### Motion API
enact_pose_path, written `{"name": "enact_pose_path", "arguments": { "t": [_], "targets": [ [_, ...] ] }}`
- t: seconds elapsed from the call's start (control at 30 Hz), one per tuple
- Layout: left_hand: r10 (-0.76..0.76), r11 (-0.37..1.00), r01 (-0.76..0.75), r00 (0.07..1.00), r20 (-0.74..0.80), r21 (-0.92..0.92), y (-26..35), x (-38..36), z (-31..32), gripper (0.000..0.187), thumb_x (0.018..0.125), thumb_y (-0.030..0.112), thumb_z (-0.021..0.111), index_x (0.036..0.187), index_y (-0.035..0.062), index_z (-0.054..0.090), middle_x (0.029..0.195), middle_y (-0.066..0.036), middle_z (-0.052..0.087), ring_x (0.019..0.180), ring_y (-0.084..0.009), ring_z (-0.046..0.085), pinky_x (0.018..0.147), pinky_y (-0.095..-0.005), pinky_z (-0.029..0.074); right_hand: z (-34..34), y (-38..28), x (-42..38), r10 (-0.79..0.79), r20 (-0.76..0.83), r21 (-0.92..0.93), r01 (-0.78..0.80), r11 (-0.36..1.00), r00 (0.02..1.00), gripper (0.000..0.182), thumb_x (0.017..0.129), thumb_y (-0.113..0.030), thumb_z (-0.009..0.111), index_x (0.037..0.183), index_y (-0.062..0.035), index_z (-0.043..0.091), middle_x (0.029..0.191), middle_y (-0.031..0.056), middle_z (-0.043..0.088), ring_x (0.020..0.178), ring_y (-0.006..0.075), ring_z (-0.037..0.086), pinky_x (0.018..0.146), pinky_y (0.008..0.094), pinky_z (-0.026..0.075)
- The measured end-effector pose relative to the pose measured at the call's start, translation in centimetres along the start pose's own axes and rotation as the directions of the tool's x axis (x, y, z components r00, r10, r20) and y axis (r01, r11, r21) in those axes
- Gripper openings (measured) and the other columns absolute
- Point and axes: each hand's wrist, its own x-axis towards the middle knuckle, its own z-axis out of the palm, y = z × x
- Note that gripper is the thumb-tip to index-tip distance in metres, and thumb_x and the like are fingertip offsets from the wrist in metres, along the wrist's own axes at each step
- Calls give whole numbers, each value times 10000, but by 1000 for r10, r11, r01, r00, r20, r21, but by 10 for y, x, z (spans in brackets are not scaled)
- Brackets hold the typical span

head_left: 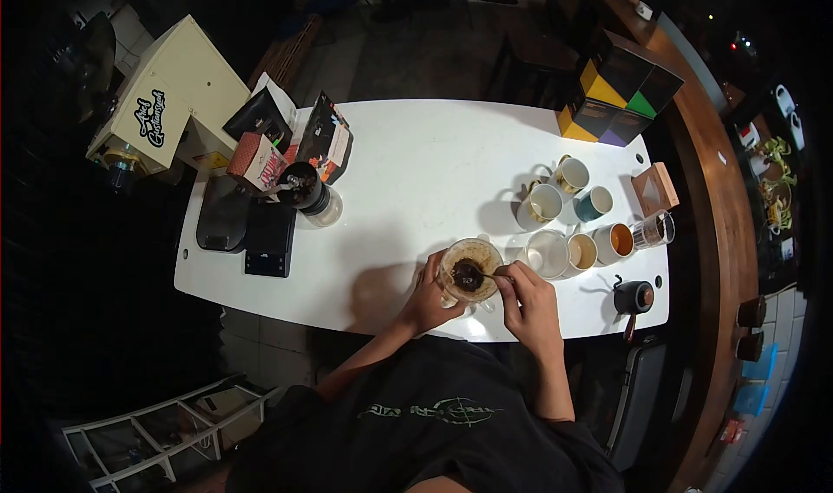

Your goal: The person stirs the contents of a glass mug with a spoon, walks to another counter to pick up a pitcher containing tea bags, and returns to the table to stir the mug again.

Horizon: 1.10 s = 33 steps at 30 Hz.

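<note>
At the front edge of the white table, my left hand [425, 304] is wrapped around the side of a coffee dripper [449, 263] lined with a stained paper filter [489, 259]. Dark, wet-looking coffee grounds [467, 273] lie at the bottom of the filter. The fingers of my right hand [531, 309] pinch the handle of a thin spoon [491, 275], whose tip reaches into the grounds. My left hand partly hides the dripper's lower part and whatever it stands on. Just right of the dripper sits a clear glass vessel [547, 254].
Several cups [545, 205] crowd the table's right side, near a small black pot [633, 297] and a glass [653, 230]. Boxes [620, 89] stand at the back right. On the left are a cream grinder [173, 102], coffee bags [323, 137] and a black scale [269, 241].
</note>
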Motion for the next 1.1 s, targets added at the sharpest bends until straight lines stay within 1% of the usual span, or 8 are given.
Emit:
{"name": "enact_pose_path", "arguments": {
  "t": [0.07,0.17,0.33,0.43,0.5,0.57,0.67,1.1],
  "targets": [
    [10,1000,-10,1000,11,19,-1,0,0,729,790,345,774,1429,95,526,1531,-194,350,1450,-368,288,1171,-501,246,2,3,-1,-4,-24,-67,2,998,1000,62,953,-88,638,955,-26,642,843,129,636,677,359,638,594,429,492],
    [13,999,-14,1000,24,40,6,1,-4,737,787,337,776,1431,88,519,1524,-191,355,1441,-369,298,1166,-500,253,-1,-1,-1,7,11,2,-7,1000,1000,64,953,-89,638,954,-25,644,853,130,644,678,360,637,594,427,492],
    [37,993,-38,999,13,110,5,2,-4,739,756,269,796,1403,44,520,1460,-210,378,1384,-398,348,1183,-489,292,0,0,0,-3,-11,-48,2,999,1000,71,954,-96,640,954,-25,645,867,132,652,685,361,640,600,428,494],
    [11,998,-12,1000,14,58,5,2,-4,736,757,275,794,1401,46,523,1455,-211,387,1389,-400,347,1184,-491,290,0,0,1,-2,-2,-23,2,1000,1000,75,957,-103,639,957,-28,646,868,133,651,687,363,639,603,433,493],
    [0,998,-3,999,44,66,0,2,-3,739,772,349,770,1418,82,530,1524,-187,343,1441,-362,298,1163,-503,256,-1,0,1,-11,-17,-12,11,1000,1000,78,959,-107,638,959,-30,647,868,134,651,688,365,638,603,434,492],
    [-8,998,6,999,42,56,0,3,-2,739,773,351,766,1419,82,529,1524,-187,344,1441,-362,300,1163,-502,256,-1,3,0,7,-7,-75,-8,997,1000,92,964,-120,636,962,-29,647,872,137,651,691,372,637,602,434,491],
    [-15,999,14,999,37,51,-1,2,-2,736,773,351,762,1417,79,531,1523,-187,344,1439,-363,302,1163,-501,257,-4,-3,1,9,26,-16,-9,1000,1000,105,967,-128,635,962,-24,645,868,140,650,696,379,637,603,436,492],
    [-1,999,-1,999,47,49,-7,2,0,747,771,351,763,1424,80,519,1510,-181,347,1427,-365,313,1163,-505,260,-3,-1,2,34,-12,-57,-35,998,999,107,970,-126,634,989,-24,659,891,152,674,700,385,649,612,437,500]
  ]
}}
